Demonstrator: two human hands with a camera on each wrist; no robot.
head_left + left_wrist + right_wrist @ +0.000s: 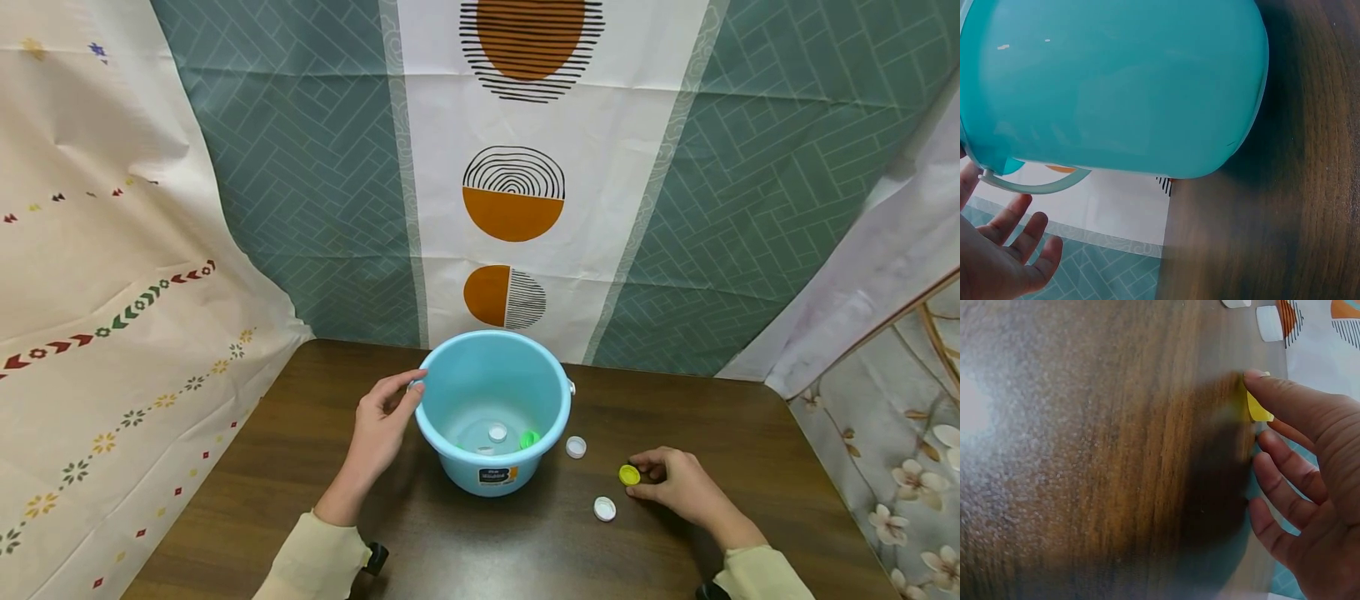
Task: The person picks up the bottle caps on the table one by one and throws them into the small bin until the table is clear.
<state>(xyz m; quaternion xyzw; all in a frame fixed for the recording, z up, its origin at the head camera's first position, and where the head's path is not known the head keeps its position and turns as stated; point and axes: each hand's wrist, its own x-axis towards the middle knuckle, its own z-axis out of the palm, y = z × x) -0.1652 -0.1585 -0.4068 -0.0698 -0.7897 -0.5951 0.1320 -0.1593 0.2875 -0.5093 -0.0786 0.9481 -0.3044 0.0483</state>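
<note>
A light blue bucket [491, 483] stands on the table, with a green cap [529, 438] and a pair of whitish caps inside, one a white cap [497, 432]. My left hand [381, 423] holds the bucket's left rim between thumb and index finger. Its other fingers spread loosely beside the bucket's handle [1035, 186] in the left wrist view. To the right, my right hand [678, 483] pinches a yellow bottle cap [629, 475] at the tabletop, thumb on one side and index finger on the other. In the right wrist view, its remaining fingers are bent beside the yellow cap.
One white bottle cap [576, 447] lies just right of the bucket, another white bottle cap [604, 509] nearer the front. The brown wooden table [495, 554] ends at a patterned curtain [300, 167] behind. Cloths hang along both sides.
</note>
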